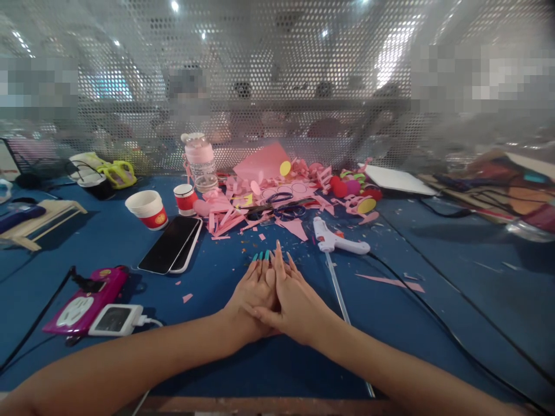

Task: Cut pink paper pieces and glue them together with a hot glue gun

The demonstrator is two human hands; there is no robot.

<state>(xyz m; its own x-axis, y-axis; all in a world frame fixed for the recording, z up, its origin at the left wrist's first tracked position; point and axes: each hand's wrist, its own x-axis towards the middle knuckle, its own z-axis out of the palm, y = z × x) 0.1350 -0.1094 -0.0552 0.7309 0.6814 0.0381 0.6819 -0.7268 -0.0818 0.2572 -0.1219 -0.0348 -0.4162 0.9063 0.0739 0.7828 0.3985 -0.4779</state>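
My left hand [252,290] and my right hand [293,300] lie flat on the blue table [433,323], side by side and touching, the right partly over the left. Fingers are stretched forward and hold nothing. Just beyond the fingertips lie pink paper scraps [243,216] and scissors [277,205]. A white glue gun [338,240] lies to the right of my right hand, with a thin glue stick [337,289] running toward me beside my right wrist.
Two stacked phones [170,244] lie left of my hands, with paper cups [147,209], a pink bottle [200,162], a pink power strip [84,303] and a white charger [115,319]. Black cables [451,335] cross the right side. A perforated metal screen [277,75] stands behind.
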